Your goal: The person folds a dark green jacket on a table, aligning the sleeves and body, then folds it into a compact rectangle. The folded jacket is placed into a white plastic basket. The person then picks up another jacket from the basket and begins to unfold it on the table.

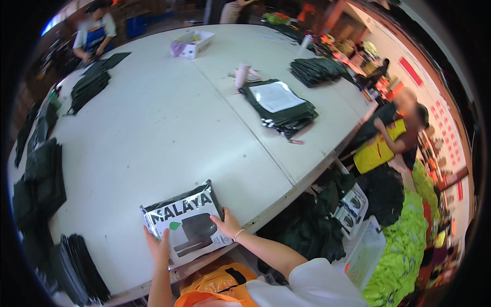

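I see flat packaged garment [186, 225] at near edge of tabletop [153, 128], tilted, long axis running from near-left up toward far-right. Left hand [157, 245] grips its near-left edge, fingers curled over wrapper. Right hand [226, 224] flat against right side, fingers spread, pressing not clenching. Package lies between both hands, each touching; neither clearly nearer. Black folded stack [76, 271] near left corner, well apart. Another dark stack with paper sheet [279, 105] toward far right edge.
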Tool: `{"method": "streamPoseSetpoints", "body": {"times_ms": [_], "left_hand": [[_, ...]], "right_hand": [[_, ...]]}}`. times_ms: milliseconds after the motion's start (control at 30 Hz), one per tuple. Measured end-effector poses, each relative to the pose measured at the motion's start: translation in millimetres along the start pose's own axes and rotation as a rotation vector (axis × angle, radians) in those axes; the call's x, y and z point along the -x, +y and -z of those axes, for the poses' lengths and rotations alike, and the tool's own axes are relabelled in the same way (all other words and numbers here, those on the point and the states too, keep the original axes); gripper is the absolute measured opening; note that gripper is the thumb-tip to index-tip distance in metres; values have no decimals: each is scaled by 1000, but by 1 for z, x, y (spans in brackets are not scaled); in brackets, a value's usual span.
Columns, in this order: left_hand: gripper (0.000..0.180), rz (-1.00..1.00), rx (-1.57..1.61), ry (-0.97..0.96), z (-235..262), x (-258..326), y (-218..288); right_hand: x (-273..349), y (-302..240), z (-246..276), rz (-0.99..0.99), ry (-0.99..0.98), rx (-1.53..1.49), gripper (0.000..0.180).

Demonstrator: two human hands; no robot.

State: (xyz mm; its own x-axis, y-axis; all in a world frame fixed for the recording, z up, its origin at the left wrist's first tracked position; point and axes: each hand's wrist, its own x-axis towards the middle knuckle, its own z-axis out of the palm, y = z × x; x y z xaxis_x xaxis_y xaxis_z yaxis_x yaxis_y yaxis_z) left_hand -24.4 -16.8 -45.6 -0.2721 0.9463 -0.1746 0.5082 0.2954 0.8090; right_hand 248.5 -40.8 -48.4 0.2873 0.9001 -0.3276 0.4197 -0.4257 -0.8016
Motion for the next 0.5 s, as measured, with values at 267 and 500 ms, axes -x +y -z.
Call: {"method": "streamPoseSetpoints", "body": {"times_ms": [267,500], "left_hand": [[95,317,-107,100,73,85,-51],[101,532,255,307,138,215,-175]], "right_hand": [[16,-35,-50,100,-334,157,68],[87,-12,-172,438,-604,285,70]]}}
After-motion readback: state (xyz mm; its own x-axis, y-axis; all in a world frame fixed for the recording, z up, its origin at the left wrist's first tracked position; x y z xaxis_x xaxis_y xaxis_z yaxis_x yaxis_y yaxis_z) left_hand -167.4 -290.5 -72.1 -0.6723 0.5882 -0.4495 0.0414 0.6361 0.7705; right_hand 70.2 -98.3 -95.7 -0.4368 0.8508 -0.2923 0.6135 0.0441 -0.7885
